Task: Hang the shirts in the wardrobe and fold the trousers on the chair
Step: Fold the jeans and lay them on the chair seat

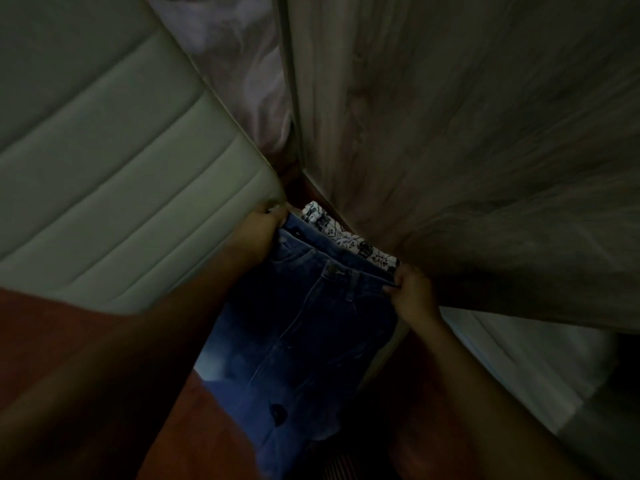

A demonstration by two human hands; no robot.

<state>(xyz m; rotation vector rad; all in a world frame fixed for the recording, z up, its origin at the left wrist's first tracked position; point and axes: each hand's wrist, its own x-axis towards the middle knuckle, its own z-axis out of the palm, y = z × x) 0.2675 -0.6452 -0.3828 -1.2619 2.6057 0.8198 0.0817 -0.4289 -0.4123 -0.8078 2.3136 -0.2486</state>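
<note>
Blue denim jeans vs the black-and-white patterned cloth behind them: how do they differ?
The blue denim jeans are plain dark blue; the black-and-white patterned cloth carries a busy print. The jeans are held at the waistband by the left hand and right hand; neither hand clearly grips the cloth. The jeans show at length; the cloth shows only a strip.

The jeans (pixel 304 327) run off the bottom edge, hiding most of a patterned cloth (pixel 346 239) behind.
</note>
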